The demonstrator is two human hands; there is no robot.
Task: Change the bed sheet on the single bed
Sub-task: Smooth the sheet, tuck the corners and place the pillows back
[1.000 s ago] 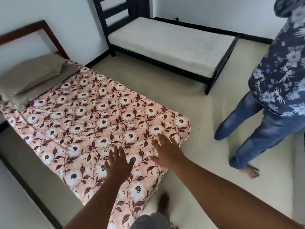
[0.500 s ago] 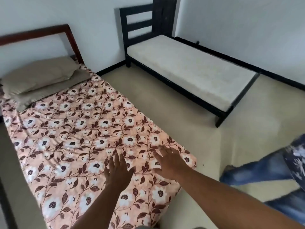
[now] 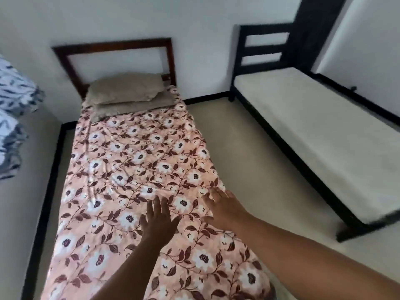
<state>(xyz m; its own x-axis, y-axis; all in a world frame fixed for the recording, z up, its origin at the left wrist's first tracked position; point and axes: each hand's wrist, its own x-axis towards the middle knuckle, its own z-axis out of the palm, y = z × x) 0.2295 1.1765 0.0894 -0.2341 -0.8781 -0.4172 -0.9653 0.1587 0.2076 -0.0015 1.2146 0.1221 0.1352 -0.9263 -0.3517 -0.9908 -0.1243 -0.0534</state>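
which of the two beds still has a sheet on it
The brown-framed bed under both hands, covered by the pink floral sheet; the black-framed bed shows a bare cream mattress.

Bare floor (image 3: 233, 148) runs between the floral bed (image 3: 134, 161) and the black-framed bed (image 3: 320, 135).

The floral bed sheet (image 3: 138, 161), peach-pink with white blossoms and maroon leaves, lies spread over the whole top of the single bed (image 3: 112, 59), from the near foot end to the dark wooden headboard; it drapes over the right edge and shows shallow creases along the left edge and middle; at the head end two greyish-beige pillows (image 3: 127, 94) lie stacked on it, the lower one perhaps a folded cloth, since the view is soft there.
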